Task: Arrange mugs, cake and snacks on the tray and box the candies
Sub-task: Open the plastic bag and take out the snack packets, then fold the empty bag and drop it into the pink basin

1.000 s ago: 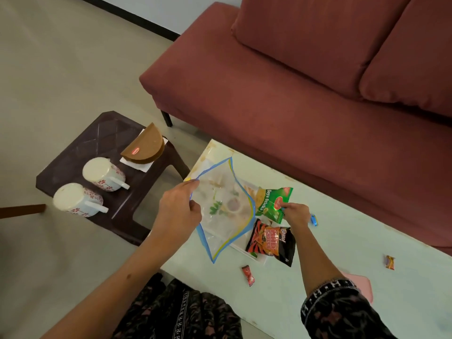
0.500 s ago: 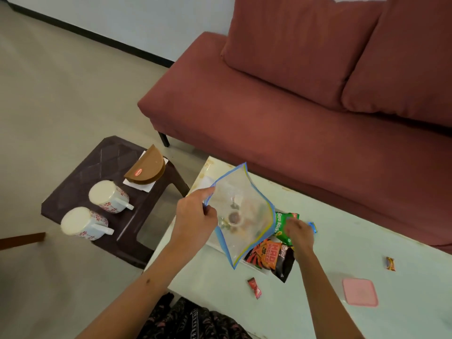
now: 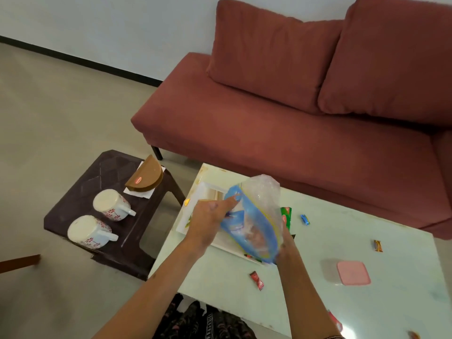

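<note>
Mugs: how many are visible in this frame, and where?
2. Both lie on their sides on the dark stool left of the table: one mug nearer the cake, the other mug at the stool's near end. None on the tray yet.

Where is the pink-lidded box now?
The pink-lidded box sits on the pale table, right of both hands, below the orange candy.

Both hands (image 3: 210,220) on plastic bag (image 3: 254,216) above tray (image 3: 195,204)

Two floral mugs (image 3: 111,205) (image 3: 89,232) on their sides lower left, half-round brown cake (image 3: 145,178) above them, white tray (image 3: 195,216) centre, wrapped candies (image 3: 256,280) (image 3: 305,219) (image 3: 378,245) scattered right, pink-lidded box (image 3: 347,272) lower right
</note>
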The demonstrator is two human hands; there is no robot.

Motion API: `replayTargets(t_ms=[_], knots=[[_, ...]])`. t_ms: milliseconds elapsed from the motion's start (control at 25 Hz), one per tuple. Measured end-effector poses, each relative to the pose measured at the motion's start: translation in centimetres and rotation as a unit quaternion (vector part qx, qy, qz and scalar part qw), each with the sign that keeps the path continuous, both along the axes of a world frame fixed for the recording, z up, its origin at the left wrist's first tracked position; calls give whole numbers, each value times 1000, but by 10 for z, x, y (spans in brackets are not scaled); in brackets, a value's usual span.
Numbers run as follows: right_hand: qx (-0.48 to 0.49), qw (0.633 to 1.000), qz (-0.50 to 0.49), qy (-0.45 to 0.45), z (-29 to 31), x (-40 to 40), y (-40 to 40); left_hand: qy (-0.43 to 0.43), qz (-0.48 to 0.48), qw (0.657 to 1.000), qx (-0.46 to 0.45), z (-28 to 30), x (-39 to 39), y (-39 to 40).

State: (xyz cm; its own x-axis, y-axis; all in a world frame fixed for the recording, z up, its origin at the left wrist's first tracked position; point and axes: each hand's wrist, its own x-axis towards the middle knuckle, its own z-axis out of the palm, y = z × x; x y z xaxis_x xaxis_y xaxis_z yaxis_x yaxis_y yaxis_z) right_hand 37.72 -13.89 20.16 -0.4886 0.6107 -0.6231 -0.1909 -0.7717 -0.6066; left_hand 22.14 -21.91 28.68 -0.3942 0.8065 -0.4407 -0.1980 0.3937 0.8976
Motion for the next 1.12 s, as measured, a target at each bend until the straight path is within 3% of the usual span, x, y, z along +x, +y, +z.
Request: replayTargets(t_ms=[120,240,440,600,680,760,800,840,920,1000,1120], knots=[[67,997,-37,22,26,-16,-6,34,-58,997,39,2,8,-13],[243,966,-63,-63,56,-30,-35,46,-24,997,50,7,10,-20],[438,885,-4,-157,83,-30,-110,-75,-4,995,59,-1,16,-37],[477,844,23,-245,74,-12,-151,-100,-39,993,52,-20,34,-56],[439,846,-58,-297,65,1,-163,-73,-27,995,57,-26,47,-63],[324,854,-158,-375,56,21,-165,-68,2,996,63,-27,62,-68],[248,870,-163,-395,55,35,-167,-71,13,995,66,-25,71,-69],[159,910,-141,-356,55,48,-169,-72,16,994,75,-22,81,-69],[10,982,-107,-157,59,73,-174,-37,-9,995,97,-19,104,-70],[-41,989,-135,-44,65,101,-175,51,-60,988,131,-16,136,-75],[2,984,-170,-46,77,151,-173,178,-139,940,257,-11,191,-86]])
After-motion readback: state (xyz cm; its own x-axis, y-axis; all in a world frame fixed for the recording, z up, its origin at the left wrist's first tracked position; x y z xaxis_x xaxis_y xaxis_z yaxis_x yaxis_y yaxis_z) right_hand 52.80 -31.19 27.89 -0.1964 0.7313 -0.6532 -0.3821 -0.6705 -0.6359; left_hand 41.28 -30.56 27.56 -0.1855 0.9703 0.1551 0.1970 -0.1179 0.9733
